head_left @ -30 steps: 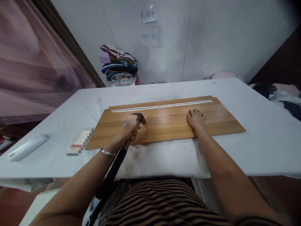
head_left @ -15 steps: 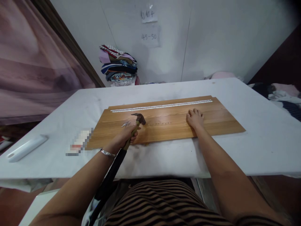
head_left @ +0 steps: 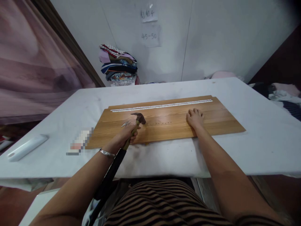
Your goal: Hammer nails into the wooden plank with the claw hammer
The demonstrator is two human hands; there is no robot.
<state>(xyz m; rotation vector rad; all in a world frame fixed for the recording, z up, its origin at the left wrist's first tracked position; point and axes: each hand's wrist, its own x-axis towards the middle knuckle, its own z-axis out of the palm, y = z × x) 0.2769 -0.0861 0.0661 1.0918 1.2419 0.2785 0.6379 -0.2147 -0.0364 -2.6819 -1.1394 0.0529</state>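
Hammer [head_left: 140, 118] is held over the board [head_left: 221, 121], the left hand [head_left: 128, 134] wrapped firmly round its handle [head_left: 126, 145], likely for control, while the right hand [head_left: 195, 118], spread and grasping nothing, rests on the board, seemingly to steady it.

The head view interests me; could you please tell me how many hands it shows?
2: the left hand holds the hammer over the wooden board, and the right hand rests on the board farther right. No others show.
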